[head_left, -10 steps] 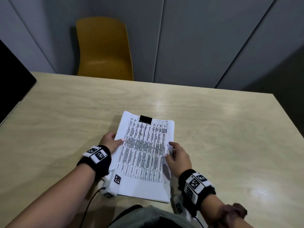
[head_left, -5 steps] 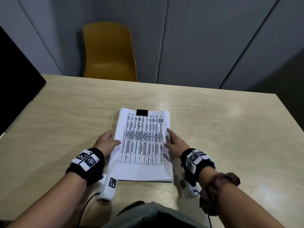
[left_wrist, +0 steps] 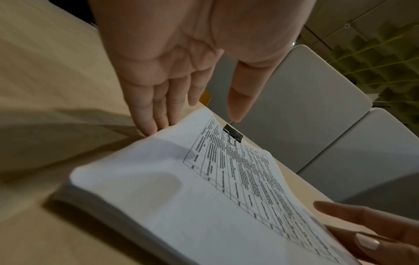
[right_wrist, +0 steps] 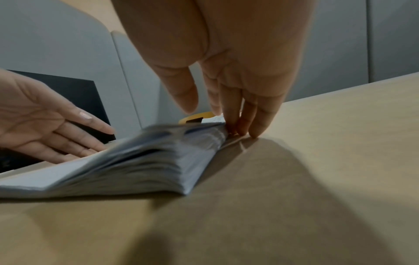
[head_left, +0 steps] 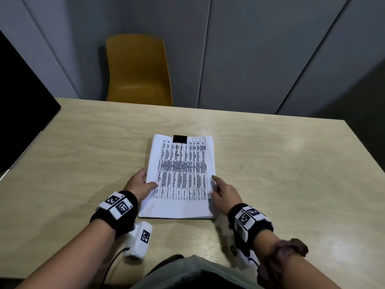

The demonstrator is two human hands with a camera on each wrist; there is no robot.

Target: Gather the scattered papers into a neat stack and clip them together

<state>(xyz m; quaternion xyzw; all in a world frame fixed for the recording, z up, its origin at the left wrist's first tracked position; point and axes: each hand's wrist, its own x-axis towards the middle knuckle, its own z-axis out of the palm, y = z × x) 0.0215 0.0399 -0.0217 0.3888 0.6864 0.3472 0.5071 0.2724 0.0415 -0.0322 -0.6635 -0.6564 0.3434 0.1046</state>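
Observation:
A thick stack of printed papers [head_left: 181, 178] lies flat on the wooden table [head_left: 281, 174], held at its far edge by a black binder clip [head_left: 180, 139]. My left hand [head_left: 140, 184] lies against the stack's left edge, its straight fingers [left_wrist: 158, 116] touching the side and its thumb over the top sheet. My right hand [head_left: 224, 191] is at the right edge, straight fingertips [right_wrist: 244, 125] pressing against the side of the stack [right_wrist: 140, 161]. The clip [left_wrist: 233, 135] shows in the left wrist view too. Neither hand grips the papers.
A yellow chair [head_left: 138, 69] stands behind the table's far edge, in front of grey wall panels. A black screen [head_left: 23, 101] borders the table's left side. My lap [head_left: 187, 272] is at the near edge.
The stack has been turned from tilted to square with the table and slid a little away from me. Both hands stayed at its sides.

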